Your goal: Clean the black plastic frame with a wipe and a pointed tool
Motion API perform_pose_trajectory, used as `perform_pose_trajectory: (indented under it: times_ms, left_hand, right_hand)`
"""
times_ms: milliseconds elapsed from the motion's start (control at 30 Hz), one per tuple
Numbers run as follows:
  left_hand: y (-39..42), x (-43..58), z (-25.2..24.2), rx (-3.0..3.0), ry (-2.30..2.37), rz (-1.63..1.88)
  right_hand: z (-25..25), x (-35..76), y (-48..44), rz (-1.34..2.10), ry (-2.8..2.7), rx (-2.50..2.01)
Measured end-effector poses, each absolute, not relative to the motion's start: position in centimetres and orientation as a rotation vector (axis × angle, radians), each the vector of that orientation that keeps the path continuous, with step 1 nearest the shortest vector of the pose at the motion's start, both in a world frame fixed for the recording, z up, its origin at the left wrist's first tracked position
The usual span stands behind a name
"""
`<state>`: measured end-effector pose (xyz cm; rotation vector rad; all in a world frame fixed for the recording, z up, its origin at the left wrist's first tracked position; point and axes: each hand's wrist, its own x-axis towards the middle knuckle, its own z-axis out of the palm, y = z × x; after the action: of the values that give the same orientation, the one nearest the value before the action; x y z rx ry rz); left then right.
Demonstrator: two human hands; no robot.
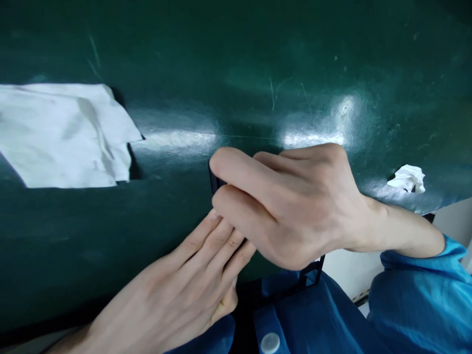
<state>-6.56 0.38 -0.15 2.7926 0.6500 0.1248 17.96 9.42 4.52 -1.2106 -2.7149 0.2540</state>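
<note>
A thin black frame-like part (319, 269) is between my two hands, mostly covered by them. One dark edge shows by my right fingertips and a cornered, slotted end sticks out below my right wrist. My right hand (291, 201) is closed, thumb and index finger pinching near the dark left edge; whether anything else is in its curled fingers is hidden. My left hand (180, 280) comes from the lower left, its fingers long and close together against the part under my right hand. Its thumb is bent beneath, on the near side.
A glossy green work surface (236, 59) with scratches and light reflections spreads out ahead. A folded white cloth (55, 135) lies at the left, and a small crumpled white scrap (408, 178) at the right. My blue sleeve (424, 290) and the table's front edge are close to the hands.
</note>
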Motion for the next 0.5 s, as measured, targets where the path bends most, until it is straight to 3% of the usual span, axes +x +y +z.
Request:
perform_pose_trajectory:
  times_ms: [500]
  left_hand:
    - [0.61,-6.47,-0.11,2.722,0.633,0.164]
  right_hand:
    - [4.50,17.84,9.30,0.239,-2.594,-1.212]
